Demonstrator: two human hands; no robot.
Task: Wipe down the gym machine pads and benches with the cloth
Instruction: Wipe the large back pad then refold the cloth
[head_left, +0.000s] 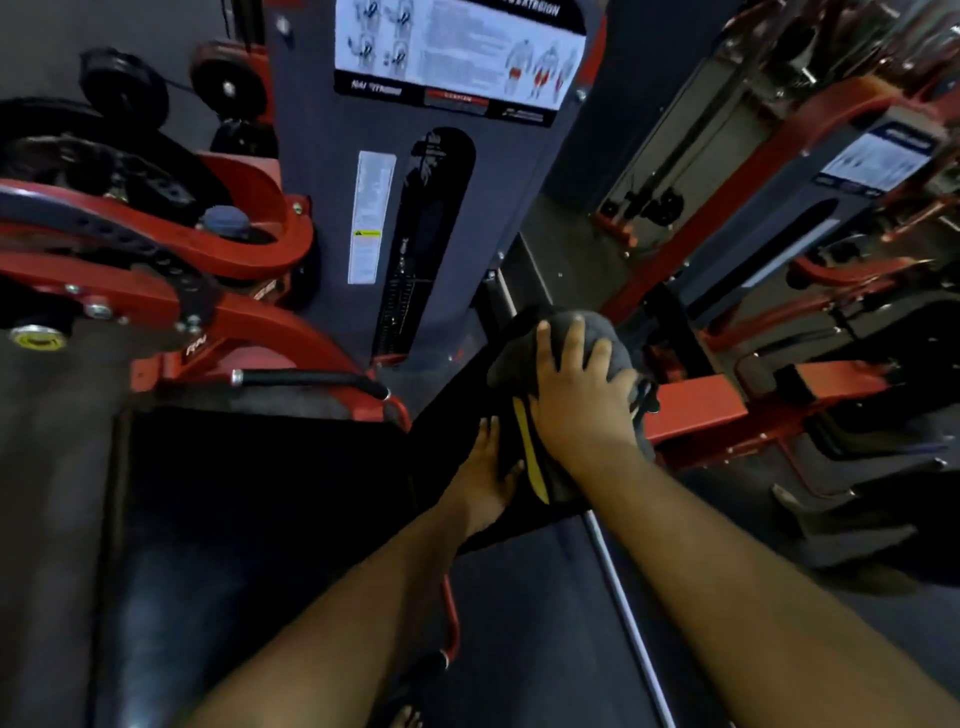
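A grey cloth (524, 343) with a yellow edge is draped over the top of a black upright back pad (457, 410) in the middle of the view. My right hand (579, 395) lies flat on the cloth with fingers spread, pressing it against the pad's top. My left hand (485, 470) rests against the side of the same pad just below, fingers together and touching the black vinyl. A wide black seat pad (249, 493) lies to the left, below the back pad.
The machine's grey weight-stack cover (415, 171) with an instruction placard stands behind the pad. Red frame arms and a black-gripped handle (311, 378) sit at left. Another red machine (779, 291) stands at right. A metal bar (623, 613) runs along the dark floor.
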